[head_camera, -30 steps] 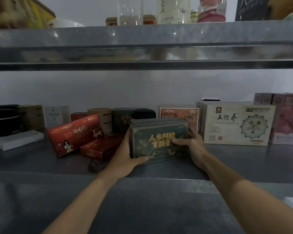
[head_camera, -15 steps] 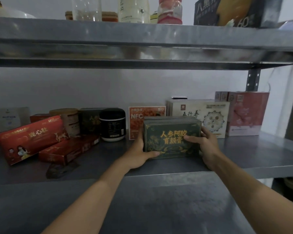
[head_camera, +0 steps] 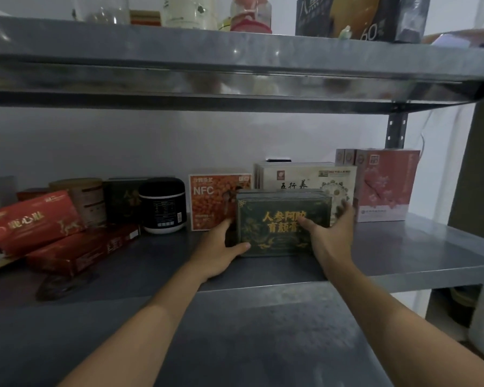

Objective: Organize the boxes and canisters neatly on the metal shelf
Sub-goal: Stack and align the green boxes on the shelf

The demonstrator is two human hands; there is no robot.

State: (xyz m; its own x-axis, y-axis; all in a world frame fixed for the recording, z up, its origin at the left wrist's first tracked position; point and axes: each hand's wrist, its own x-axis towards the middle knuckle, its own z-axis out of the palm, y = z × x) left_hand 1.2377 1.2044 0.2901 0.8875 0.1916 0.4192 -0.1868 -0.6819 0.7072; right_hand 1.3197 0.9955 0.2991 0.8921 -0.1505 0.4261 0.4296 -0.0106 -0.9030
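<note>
Shelf (head_camera: 403,247): green box (head_camera: 274,238) between left grip (head_camera: 218,248), right grip (head_camera: 330,236).

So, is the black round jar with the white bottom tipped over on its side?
No, the black round jar stands upright on the grey metal shelf beside the orange box.

Metal shelf (head_camera: 403,247), green box (head_camera: 274,233), black canister (head_camera: 162,205)

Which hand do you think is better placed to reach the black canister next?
Probably the left hand: it grips the green box nearer the black canister; the right hand is farther.
</note>
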